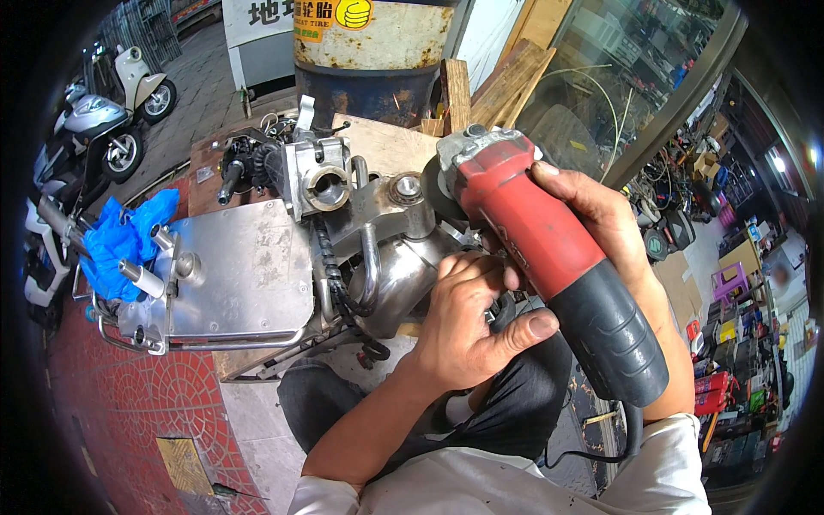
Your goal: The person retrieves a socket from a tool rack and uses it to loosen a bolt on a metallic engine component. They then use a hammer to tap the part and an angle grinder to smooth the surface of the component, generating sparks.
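Note:
My right hand is wrapped round a red and black angle grinder, its head pointing up and away from me. The grinder's disc sits close to a metal boss with a round nut on a bare metal assembly. My left hand is beside the grinder body, over the near side of the assembly. Its fingers are curled and its thumb sticks out to the right; whatever they close on is hidden. A rounded shiny metal housing lies just left of that hand.
A flat metal plate and a blue plastic bag lie to the left. Behind stand a rusty drum and wooden boards. The grinder's cord hangs by my right arm. Scooters stand far left; cluttered shelves fill the right.

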Demonstrator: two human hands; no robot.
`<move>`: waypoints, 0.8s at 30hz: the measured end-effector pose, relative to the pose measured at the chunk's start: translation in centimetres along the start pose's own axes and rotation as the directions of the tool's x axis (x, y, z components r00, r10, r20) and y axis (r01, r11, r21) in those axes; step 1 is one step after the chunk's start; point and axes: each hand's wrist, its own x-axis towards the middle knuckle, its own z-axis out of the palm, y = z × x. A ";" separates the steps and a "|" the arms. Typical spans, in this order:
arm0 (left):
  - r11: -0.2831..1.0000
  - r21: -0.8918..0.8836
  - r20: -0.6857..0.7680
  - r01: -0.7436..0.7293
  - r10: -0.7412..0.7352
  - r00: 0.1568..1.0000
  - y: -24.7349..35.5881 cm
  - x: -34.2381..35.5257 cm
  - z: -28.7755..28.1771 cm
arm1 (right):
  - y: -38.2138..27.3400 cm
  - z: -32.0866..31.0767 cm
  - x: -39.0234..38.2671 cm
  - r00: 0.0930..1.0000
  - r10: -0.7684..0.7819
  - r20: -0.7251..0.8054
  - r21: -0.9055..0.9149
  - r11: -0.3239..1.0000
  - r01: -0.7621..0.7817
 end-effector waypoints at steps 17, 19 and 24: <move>0.998 -0.060 0.003 0.035 -0.035 0.999 -0.1 0.1 0.3 | 0.0 -0.5 -0.3 0.997 0.014 0.076 -0.044 0.999 -0.011; 0.999 -0.047 -0.001 0.028 -0.028 1.000 -0.1 0.1 0.3 | -0.1 -0.6 -0.3 0.995 0.016 0.097 -0.040 0.999 -0.012; 0.998 -0.064 0.005 0.031 -0.031 1.000 -0.1 0.2 0.3 | -0.3 -0.2 -0.5 0.996 0.011 0.089 -0.064 0.998 -0.005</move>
